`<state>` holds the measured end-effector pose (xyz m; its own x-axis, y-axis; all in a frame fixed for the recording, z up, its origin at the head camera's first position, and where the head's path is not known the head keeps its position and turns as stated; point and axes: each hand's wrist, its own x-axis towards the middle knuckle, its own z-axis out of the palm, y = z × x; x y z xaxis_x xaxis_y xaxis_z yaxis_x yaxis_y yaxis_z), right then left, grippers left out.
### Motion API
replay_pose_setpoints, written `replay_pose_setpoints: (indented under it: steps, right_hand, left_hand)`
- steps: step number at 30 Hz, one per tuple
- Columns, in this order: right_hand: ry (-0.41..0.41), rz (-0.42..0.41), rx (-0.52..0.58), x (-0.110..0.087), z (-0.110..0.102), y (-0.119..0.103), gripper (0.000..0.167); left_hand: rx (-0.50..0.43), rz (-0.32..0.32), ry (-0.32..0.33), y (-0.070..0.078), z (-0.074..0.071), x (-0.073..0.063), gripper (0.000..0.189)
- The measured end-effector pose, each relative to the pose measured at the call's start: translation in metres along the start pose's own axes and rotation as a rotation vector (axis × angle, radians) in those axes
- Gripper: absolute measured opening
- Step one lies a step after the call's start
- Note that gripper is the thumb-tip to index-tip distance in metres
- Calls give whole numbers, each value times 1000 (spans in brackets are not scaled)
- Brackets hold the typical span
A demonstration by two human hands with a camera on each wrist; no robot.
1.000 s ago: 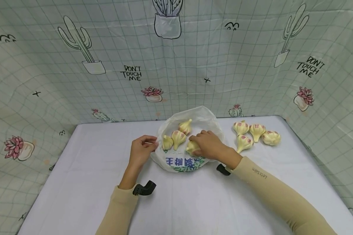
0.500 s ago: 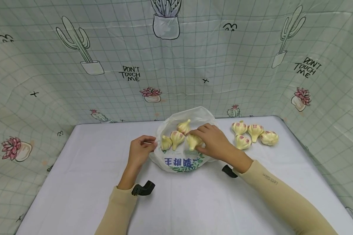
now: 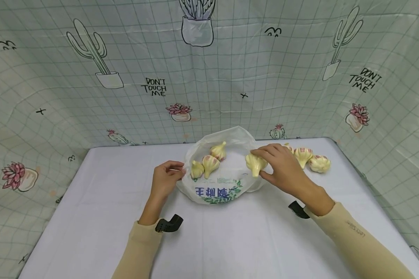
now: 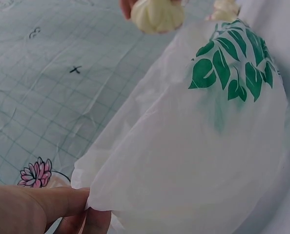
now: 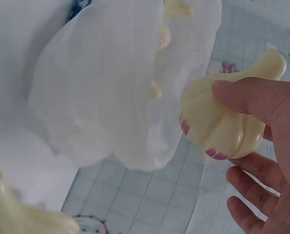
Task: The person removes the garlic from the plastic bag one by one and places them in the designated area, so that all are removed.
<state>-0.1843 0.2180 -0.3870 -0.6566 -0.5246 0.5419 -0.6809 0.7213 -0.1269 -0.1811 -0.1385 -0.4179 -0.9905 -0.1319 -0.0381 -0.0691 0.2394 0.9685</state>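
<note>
gridded cactus-print cloth (image 3: 209, 66) behind white-covered table (image 3: 101, 201). translucent white bag (image 3: 227, 186) on table, mouth open. left hand (image 3: 165, 178) pinching bag's left edge. right hand (image 3: 284, 166), thumb and fingers clamped on garlic bulb (image 3: 256, 164), stem toward person, by bag's right rim. three bulbs (image 3: 211, 163) inside bag; other bulbs (image 3: 319, 164) on table to right, partly behind right hand.

Thin plastic bag (image 4: 169, 161), smooth glossy garlic bulb (image 3: 256, 164), matt tablecloth (image 3: 213, 240), creased cloth backdrop (image 3: 209, 85)

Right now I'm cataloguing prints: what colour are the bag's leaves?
The leaves are green, clearest from the left wrist.
</note>
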Motion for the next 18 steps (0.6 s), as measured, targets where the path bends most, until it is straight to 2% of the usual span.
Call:
replay_pose_setpoints:
  steps: [10,18]
  right_hand:
    - [46,56,-7,-29,-17,21,70]
    - [34,126,-47,-51,-25,35,73]
  left_hand:
    - [-3,1,-3,2,-1,0,17]
    - [-17,11,-9,-1,-3,0,18]
